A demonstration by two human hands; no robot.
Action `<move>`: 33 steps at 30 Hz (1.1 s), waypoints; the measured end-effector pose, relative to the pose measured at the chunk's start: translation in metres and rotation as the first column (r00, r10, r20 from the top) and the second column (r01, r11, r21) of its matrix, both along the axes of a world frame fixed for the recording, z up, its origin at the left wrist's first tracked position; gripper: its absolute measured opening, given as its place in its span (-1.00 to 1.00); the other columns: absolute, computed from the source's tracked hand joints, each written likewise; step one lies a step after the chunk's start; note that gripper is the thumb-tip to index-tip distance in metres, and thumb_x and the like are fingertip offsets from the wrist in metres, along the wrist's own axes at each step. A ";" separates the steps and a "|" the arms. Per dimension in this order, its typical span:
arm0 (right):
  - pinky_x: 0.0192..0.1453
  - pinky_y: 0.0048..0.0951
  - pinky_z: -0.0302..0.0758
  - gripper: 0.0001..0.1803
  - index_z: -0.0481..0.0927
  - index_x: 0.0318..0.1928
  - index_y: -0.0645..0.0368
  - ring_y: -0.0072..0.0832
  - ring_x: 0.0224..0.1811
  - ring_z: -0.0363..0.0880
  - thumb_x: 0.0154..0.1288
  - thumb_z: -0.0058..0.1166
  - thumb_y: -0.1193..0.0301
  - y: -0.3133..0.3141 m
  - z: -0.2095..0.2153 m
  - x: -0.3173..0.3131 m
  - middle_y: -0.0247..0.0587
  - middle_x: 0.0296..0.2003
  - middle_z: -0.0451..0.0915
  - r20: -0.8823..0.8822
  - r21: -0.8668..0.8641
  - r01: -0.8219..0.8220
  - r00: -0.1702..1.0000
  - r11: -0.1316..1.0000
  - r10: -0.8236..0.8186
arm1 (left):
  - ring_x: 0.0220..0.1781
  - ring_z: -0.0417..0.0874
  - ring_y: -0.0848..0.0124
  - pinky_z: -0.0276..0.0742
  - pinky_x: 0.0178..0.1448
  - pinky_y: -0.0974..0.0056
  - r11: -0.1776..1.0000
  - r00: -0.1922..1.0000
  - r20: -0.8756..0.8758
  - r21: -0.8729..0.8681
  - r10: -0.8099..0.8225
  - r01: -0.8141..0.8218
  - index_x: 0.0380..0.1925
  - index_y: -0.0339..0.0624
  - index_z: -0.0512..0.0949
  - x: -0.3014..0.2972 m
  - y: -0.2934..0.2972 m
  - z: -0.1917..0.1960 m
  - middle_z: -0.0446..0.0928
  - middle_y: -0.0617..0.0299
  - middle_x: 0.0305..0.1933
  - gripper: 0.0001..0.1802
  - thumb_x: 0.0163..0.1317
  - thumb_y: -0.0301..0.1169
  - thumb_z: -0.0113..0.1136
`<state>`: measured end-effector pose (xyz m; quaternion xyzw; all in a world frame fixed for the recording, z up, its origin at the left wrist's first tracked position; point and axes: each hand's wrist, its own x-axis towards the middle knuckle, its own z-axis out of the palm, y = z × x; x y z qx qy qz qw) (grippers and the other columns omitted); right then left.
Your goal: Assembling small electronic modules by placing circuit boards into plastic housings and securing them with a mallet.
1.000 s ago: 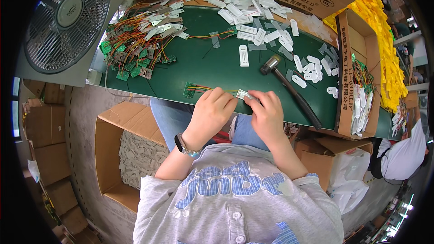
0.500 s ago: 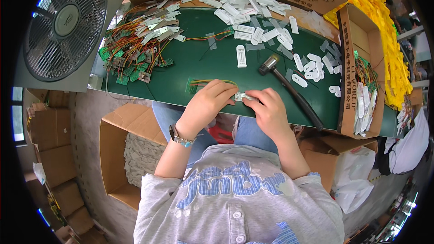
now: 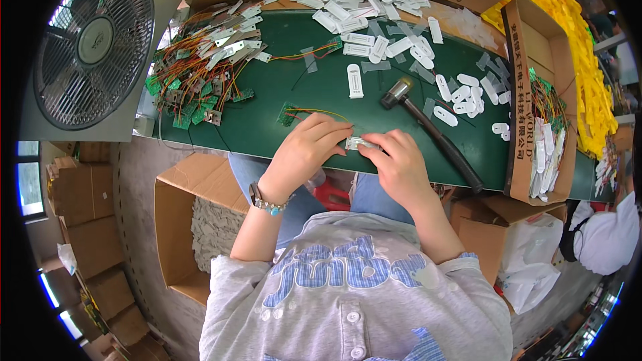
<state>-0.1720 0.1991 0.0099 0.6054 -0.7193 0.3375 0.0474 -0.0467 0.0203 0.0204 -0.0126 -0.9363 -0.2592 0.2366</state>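
Observation:
Near the table's front edge, my left hand [image 3: 311, 144] and my right hand [image 3: 400, 164] pinch the two ends of a small silvery-white strip [image 3: 358, 142]. My fingertips cover parts of it. Thin red and yellow wires [image 3: 321, 111] run behind my left fingers to a green circuit board [image 3: 287, 113] lying on the table. Just beyond my right hand lies a hammer [image 3: 438, 137] with a black handle. A white plastic cover [image 3: 355, 81] rests by itself past the strip.
A tangled pile of wired circuit boards and metal strips [image 3: 207, 67] covers the left side. White plastic pieces [image 3: 394, 10] are heaped at the back and right. A cardboard box [image 3: 518, 100] holding wired parts stands right; a fan [image 3: 97, 47] stands left. An open carton [image 3: 194, 177] sits below.
The circuit board has shifted slightly away from me and shows sharper now. Both hands keep their hold on the strip, nearly in place. The whole view has shifted a little.

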 end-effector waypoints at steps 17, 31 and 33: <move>-0.10 -0.37 0.47 -0.62 0.69 0.03 0.05 -0.44 -0.16 0.53 0.16 0.13 0.46 -0.005 0.017 0.005 -0.37 -0.13 0.62 -0.226 0.176 0.023 0.974 0.984 0.018 | 0.11 0.59 0.14 0.57 0.17 0.12 0.998 0.998 0.064 0.064 0.016 -0.020 0.03 -0.18 0.58 0.002 0.001 0.004 0.58 0.11 0.02 -0.48 -0.01 -0.43 0.42; -0.16 -0.41 0.50 -0.62 0.69 0.00 0.15 -0.46 -0.19 0.54 0.11 0.15 0.44 -0.007 0.023 0.004 -0.31 -0.11 0.64 -0.325 0.200 0.003 0.944 0.980 0.063 | 0.10 0.58 0.23 0.58 0.15 0.15 1.000 1.000 0.023 -0.007 0.006 -0.006 -0.05 -0.15 0.63 0.001 0.001 -0.003 0.63 0.27 0.02 -0.57 0.01 -0.38 0.41; -0.16 -0.40 0.50 -0.62 0.69 -0.01 0.15 -0.46 -0.19 0.54 0.11 0.15 0.44 -0.007 0.020 0.004 -0.31 -0.11 0.64 -0.320 0.198 -0.001 0.945 0.980 0.065 | 0.10 0.58 0.25 0.58 0.14 0.16 1.000 1.000 0.011 -0.028 0.009 -0.009 -0.09 -0.15 0.64 0.001 0.003 -0.004 0.64 0.30 0.01 -0.60 0.01 -0.37 0.41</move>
